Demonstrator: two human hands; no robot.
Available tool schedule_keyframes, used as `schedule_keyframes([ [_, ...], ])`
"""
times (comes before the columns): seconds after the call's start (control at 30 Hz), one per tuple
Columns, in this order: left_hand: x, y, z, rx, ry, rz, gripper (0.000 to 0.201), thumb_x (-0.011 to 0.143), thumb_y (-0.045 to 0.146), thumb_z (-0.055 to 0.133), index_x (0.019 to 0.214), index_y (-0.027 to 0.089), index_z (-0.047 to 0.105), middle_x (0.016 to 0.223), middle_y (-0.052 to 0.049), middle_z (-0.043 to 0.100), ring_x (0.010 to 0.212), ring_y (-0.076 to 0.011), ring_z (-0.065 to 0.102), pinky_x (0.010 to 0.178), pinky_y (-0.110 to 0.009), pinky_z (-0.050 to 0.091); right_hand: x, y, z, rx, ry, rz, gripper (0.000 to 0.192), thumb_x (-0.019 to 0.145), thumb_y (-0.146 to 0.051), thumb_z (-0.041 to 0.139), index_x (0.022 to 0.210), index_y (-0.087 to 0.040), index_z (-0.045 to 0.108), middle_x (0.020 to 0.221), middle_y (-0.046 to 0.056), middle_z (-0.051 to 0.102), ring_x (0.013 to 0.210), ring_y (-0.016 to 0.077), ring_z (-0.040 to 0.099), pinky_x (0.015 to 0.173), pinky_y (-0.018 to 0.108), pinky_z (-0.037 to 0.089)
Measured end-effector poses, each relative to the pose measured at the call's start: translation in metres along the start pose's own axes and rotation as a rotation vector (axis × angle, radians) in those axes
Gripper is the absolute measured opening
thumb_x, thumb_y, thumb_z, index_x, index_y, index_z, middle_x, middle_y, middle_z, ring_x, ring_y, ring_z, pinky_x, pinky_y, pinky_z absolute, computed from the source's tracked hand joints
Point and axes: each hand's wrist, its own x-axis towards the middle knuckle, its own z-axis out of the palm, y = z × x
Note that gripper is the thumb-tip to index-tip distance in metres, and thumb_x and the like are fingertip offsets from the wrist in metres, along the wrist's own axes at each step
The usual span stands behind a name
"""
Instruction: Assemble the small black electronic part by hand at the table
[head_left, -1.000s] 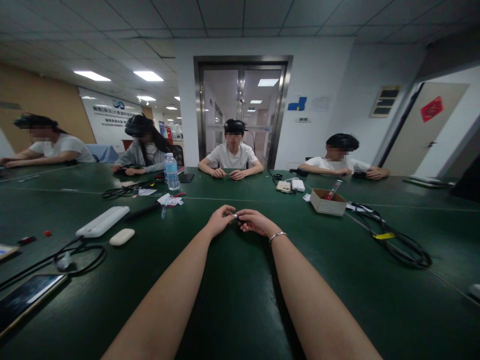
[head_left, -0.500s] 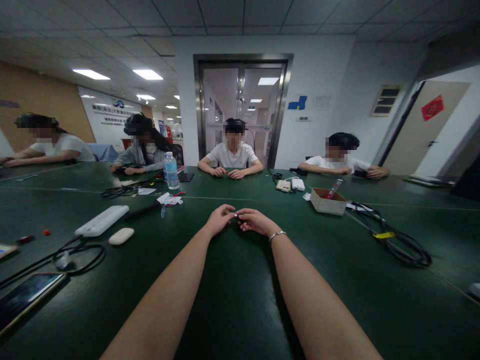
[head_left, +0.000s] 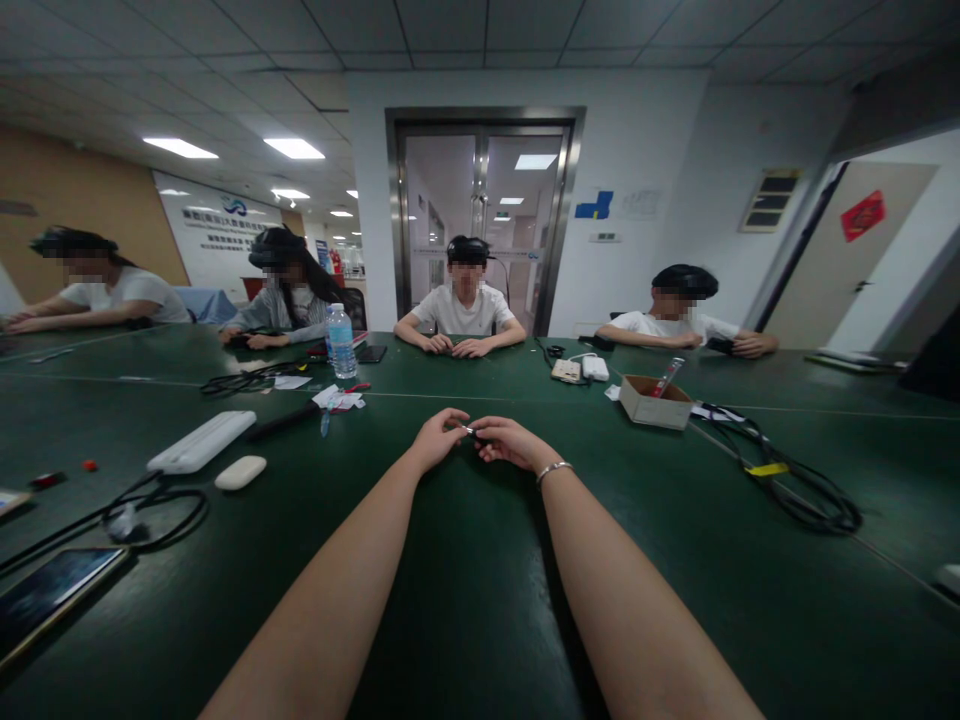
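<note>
Both bare forearms stretch straight out over the table, converging toward its middle. The left hand (head_left: 437,437) lies on its side, fingers curled, thumb and forefinger pinched together. The right hand (head_left: 508,440) faces it with knuckles up and fingers bent inward, its fingertips meeting the left's. A thin bangle circles the right wrist.

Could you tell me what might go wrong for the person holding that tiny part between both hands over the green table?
The small silvery part is pinched only by the fingertips of the left hand and right hand; it could slip. If dropped, it might be hard to spot on the dark green table. It is too small to tell what it is, so any forcing could perhaps bend it.
</note>
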Motion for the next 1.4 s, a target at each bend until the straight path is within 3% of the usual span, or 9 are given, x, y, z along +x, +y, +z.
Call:
schedule_keyframes([
  [0.33, 0.001, -0.001, 0.0, 0.013, 0.013, -0.016, 0.028, 0.071, 0.031, 0.06, 0.094, 0.015, 0.059, 0.072, -0.001, 0.058, 0.056, -0.0095, 0.052, 0.056, -0.023, 0.042, -0.001, 0.0, 0.001, 0.002, 0.006, -0.005, 0.015, 0.081, -0.006, 0.054, 0.094, -0.011, 0.057, 0.062, 0.004, 0.062, 0.049, 0.0109, 0.06, 0.048, 0.02, 0.053],
  [0.67, 0.002, -0.003, 0.002, 0.043, -0.019, -0.012, 0.028, 0.078, 0.039, 0.05, 0.092, 0.016, 0.059, 0.076, -0.002, 0.059, 0.058, -0.0099, 0.052, 0.057, -0.023, 0.042, 0.0, 0.0, 0.0, -0.006, 0.001, -0.001, 0.015, 0.082, -0.006, 0.053, 0.095, -0.011, 0.057, 0.064, 0.004, 0.062, 0.05, 0.0109, 0.06, 0.049, 0.02, 0.053],
  [0.93, -0.003, 0.007, -0.001, 0.012, 0.005, -0.044, 0.026, 0.072, 0.023, 0.056, 0.097, 0.016, 0.059, 0.08, -0.002, 0.058, 0.058, -0.0089, 0.053, 0.059, -0.023, 0.042, 0.0, 0.0, 0.0, 0.0, -0.005, 0.004, 0.018, 0.082, -0.005, 0.05, 0.097, -0.011, 0.057, 0.064, 0.005, 0.062, 0.049, 0.0113, 0.061, 0.049, 0.02, 0.054],
  [1.4, 0.003, -0.002, 0.001, -0.001, 0.005, -0.055, 0.026, 0.076, 0.031, 0.053, 0.093, 0.013, 0.058, 0.073, -0.002, 0.058, 0.055, -0.0086, 0.05, 0.055, -0.022, 0.04, 0.0, 0.0, 0.0, 0.002, 0.003, -0.002, 0.017, 0.083, -0.004, 0.048, 0.097, -0.01, 0.057, 0.063, 0.005, 0.062, 0.049, 0.0107, 0.06, 0.049, 0.02, 0.053],
])
